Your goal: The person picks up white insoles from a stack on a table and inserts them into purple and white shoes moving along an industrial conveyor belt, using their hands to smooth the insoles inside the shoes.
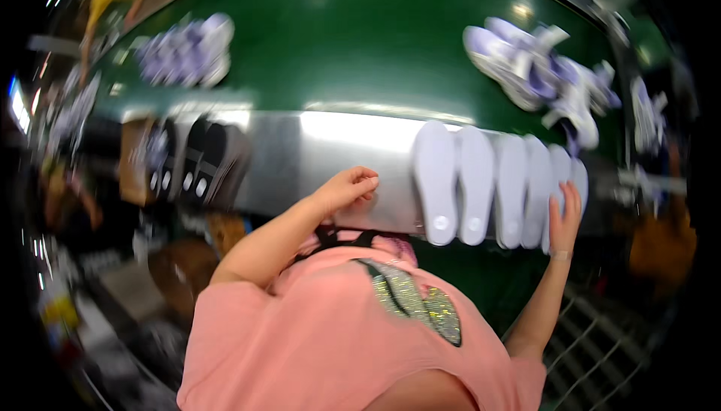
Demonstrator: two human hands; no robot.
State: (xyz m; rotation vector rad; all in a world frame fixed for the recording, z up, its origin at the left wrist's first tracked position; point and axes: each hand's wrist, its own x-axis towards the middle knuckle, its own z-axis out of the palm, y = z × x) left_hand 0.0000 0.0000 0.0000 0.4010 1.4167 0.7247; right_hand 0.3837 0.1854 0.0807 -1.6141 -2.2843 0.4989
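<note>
Light lavender-white insoles (435,174) stand in a row along the metal ledge in front of me, on the right side, heel ends toward me. Over the rightmost insoles (579,178) lies my right hand (565,216), fingers stretched out and thumb apart. It seems to touch them without gripping; blur hides the exact contact. My left hand (351,189) hovers above the bare metal ledge (330,141), left of the row. Its fingers are curled in toward the thumb, with nothing seen in them.
White and lavender sneakers (526,66) sit in a cluster on the green belt (360,43) at the far right. More sneakers (188,51) stand at the far left. Dark insoles (214,157) are stacked at the ledge's left end, beside a brown cardboard box (136,159).
</note>
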